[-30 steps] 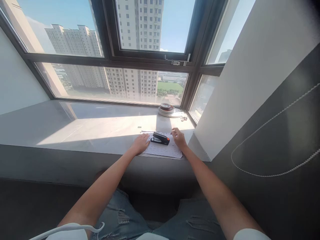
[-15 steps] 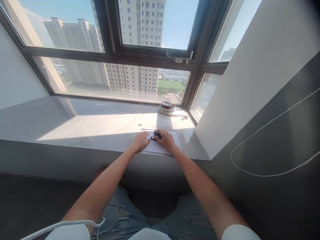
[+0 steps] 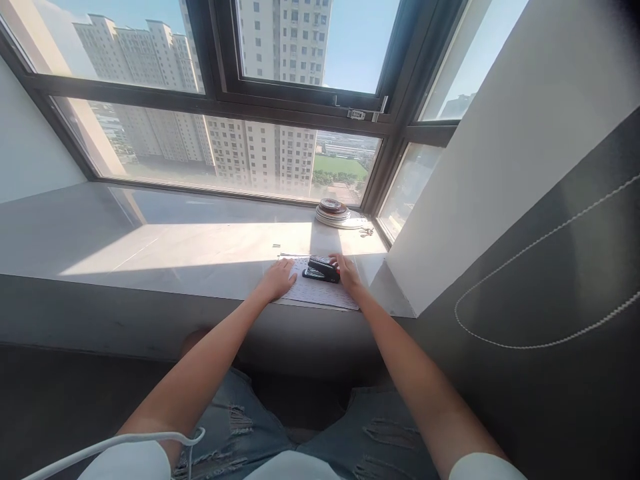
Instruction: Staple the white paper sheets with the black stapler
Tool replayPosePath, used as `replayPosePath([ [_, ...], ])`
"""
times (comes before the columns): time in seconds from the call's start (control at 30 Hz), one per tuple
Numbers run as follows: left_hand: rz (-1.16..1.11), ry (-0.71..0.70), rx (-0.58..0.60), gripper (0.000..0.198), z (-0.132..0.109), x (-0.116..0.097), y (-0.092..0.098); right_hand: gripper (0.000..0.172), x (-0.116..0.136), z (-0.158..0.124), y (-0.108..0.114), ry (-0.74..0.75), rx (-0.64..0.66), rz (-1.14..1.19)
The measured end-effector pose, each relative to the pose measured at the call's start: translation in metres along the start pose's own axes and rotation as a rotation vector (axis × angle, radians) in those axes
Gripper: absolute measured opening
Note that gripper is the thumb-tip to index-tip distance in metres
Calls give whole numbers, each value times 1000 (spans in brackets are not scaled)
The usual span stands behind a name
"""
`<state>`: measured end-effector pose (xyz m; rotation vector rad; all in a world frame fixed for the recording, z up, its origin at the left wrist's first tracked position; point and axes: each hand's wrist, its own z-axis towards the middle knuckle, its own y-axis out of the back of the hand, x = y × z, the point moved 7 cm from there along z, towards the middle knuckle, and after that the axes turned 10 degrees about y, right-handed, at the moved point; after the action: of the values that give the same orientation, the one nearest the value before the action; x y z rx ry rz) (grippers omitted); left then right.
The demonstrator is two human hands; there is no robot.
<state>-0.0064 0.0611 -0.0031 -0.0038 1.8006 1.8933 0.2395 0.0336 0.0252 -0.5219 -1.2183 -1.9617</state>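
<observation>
High-rise room, home or office unclear: beyond the right grip (image 3: 347, 272), a dark-framed window (image 3: 300, 110) overlooks tower blocks (image 3: 137, 60) and a green field (image 3: 340, 165); a pale windowsill (image 3: 210, 243) lies beneath it, a beaded cord (image 3: 525, 347) to its right.

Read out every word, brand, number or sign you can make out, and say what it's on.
None can be read.
Papers: rows of marks, too small to read.
Black stapler: nothing legible.
Round stack: nothing legible.
Window latch: nothing legible.
</observation>
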Motion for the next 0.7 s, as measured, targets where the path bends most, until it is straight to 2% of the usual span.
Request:
replayPosePath([
  [0.07,8,-3,8,65,0,1,-2,53,-14,3,2,-88,-62,-46],
  [0.23,21,-7,4,66,-1,2,-3,35,-25,9,-2,-117,-69,-60],
  [0.5,-59,-12,-10,63,-5,2,6,36,-18,5,2,-93,-84,-13],
  [0.7,-121,1,-22,62,-6,4,9,32,-9,4,5,-78,-108,118],
])
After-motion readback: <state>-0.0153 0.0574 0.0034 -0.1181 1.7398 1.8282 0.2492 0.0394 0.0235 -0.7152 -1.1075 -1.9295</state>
